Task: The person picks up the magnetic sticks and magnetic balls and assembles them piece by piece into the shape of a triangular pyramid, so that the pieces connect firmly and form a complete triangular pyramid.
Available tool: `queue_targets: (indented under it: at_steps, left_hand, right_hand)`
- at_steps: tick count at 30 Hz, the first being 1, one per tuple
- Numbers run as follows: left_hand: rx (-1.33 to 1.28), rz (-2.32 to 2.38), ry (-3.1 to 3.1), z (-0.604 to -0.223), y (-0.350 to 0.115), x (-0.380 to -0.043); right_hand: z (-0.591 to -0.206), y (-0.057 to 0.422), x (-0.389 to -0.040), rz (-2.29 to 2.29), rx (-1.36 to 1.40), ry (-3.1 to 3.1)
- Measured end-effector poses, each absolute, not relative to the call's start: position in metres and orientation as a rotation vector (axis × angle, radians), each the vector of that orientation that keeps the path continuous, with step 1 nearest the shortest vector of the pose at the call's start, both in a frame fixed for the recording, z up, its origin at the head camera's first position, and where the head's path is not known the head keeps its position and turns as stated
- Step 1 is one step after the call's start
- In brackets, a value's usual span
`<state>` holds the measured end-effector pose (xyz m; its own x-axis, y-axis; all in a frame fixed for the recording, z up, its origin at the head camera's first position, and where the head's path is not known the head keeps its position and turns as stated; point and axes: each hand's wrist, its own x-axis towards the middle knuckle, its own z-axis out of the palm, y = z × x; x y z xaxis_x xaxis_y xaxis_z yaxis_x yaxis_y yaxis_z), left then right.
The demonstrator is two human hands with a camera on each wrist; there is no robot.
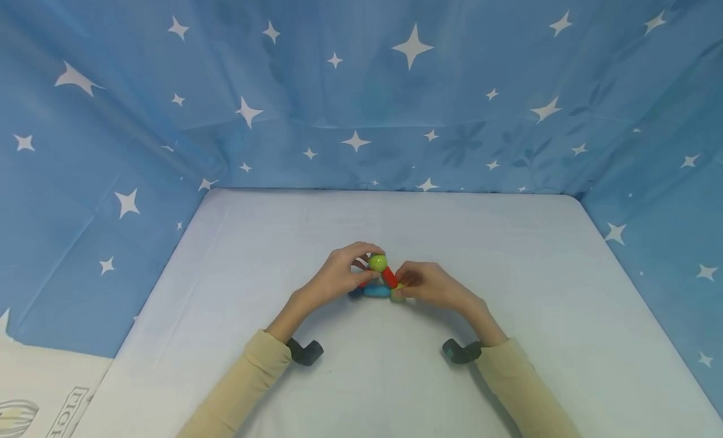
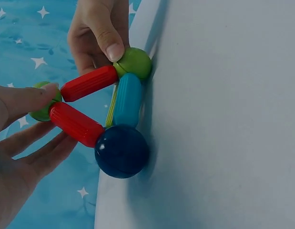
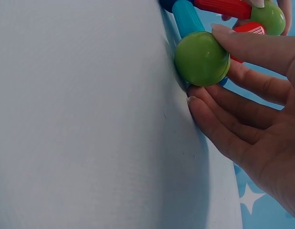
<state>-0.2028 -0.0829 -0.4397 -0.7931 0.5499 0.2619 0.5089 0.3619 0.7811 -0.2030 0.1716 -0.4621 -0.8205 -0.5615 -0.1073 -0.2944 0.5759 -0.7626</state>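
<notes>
A small frame of magnetic rods and balls stands on the table between the hands. My left hand pinches the upper green ball between thumb and fingers. Two red rods slope down from that ball. One meets a dark blue ball, the other a lower green ball, which my right hand holds with thumb and fingers. Along the bottom a light blue rod joins these two balls. Behind it, mostly hidden, shows a thin yellow-green piece.
The white table has a straight back edge. A blue curtain with white stars surrounds it at the back and sides. Dark curved wrist pieces stick out near both sleeves. Printed pale cloth lies at the lower left.
</notes>
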Motion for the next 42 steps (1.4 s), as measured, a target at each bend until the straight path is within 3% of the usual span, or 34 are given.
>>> queue_targets:
  at_steps: [24, 42]
  left_hand:
    - [0.688, 1.153, 2.675, -0.466, -0.105, -0.187]
    - [0.591, 1.175, 2.66, -0.479, -0.094, -0.238]
  right_hand:
    - [-0.462, 0.176, -0.203, -1.064, -0.637, 2.522]
    - [-0.461, 0.176, -0.238, -1.073, -0.492, 2.615]
